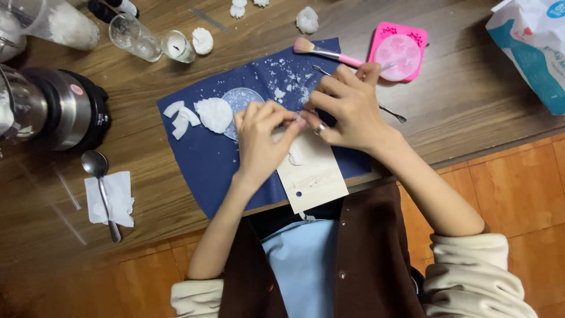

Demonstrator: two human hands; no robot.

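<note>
Over the pale card (312, 176) on the navy cloth (206, 159), the left hand (262, 141) and right hand (347, 109) pinch a small white piece (298, 118) between closed fingertips (its shape is mostly hidden). Brittle-looking, it might crumble under pressure, or a sleeve could sweep the white scalloped casting (215, 113) nearby.

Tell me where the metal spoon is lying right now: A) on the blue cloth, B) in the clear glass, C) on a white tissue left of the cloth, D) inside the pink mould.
C: the spoon lies across a crumpled white tissue on the wooden table, left of the blue cloth, well away from both hands.
</note>
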